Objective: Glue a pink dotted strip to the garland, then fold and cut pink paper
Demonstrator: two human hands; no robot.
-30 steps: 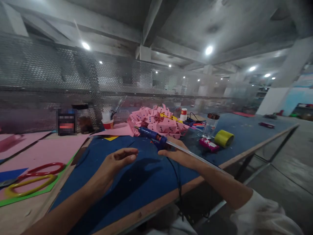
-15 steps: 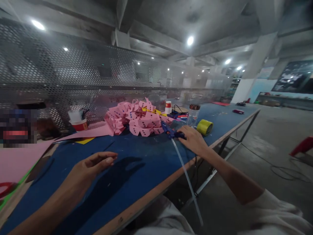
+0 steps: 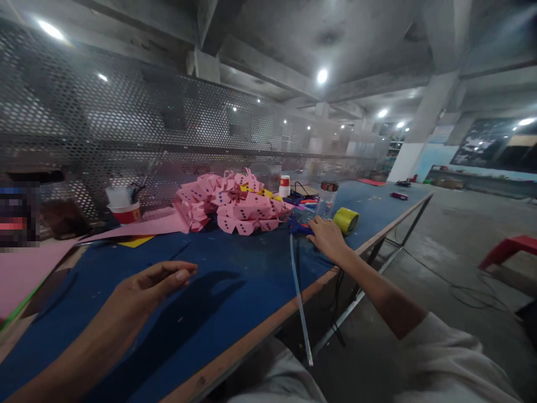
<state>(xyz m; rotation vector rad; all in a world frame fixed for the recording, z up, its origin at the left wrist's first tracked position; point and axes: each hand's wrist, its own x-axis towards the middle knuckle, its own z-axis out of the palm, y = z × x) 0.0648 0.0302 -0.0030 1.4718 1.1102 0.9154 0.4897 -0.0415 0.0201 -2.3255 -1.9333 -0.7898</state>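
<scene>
Left hand: the left hand (image 3: pixel 146 288) hovers above the near left of the blue table (image 3: pixel 235 280), fingers loosely curled, holding nothing.
Right hand: the right hand (image 3: pixel 327 238) rests further off at the table's right edge, closed around the handle of a blue glue gun (image 3: pixel 298 226).
Glue stick: a long clear glue stick (image 3: pixel 299 294) runs from the gun back toward the viewer, past the table edge.
Just beyond: a yellow tape roll (image 3: pixel 346 220) and a clear jar (image 3: pixel 326 200).
Far centre: a heap of pink paper cutouts (image 3: pixel 230 204).

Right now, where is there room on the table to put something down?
The blue table is bare between the left hand and the glue stick. It is crowded by the pink paper pile, jar and yellow tape.
</scene>
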